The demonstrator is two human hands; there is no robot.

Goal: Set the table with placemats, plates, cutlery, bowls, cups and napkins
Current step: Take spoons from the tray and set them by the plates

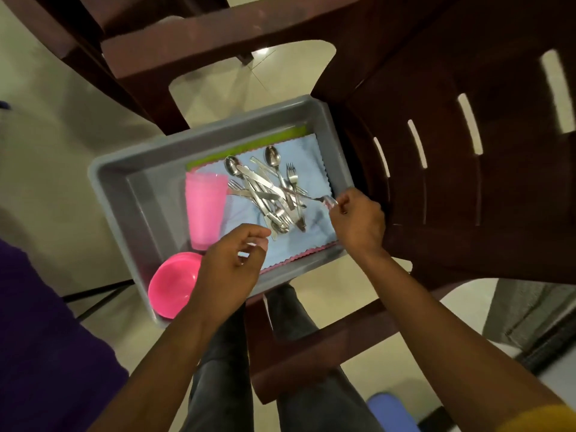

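Grey tub sits mid-frame on the seat of a dark brown plastic chair. Inside it: loose pile of steel cutlery, spoons, forks and knives, lying on a light blue placemat with a scalloped pink edge; a green mat shows along the tub's upper wall. Stack of pink cups lies left of the cutlery; pink bowls sit in the tub's lower left corner, partly covered by the left wrist.

Right hand, at the tub's right wall, pinches the end of one utensil whose shaft runs back into the pile; which kind, cannot tell. Left hand hovers over the tub's lower edge, fingers loosely curled, holding nothing. Dark trouser legs show at lower centre, a purple sleeve at lower left.
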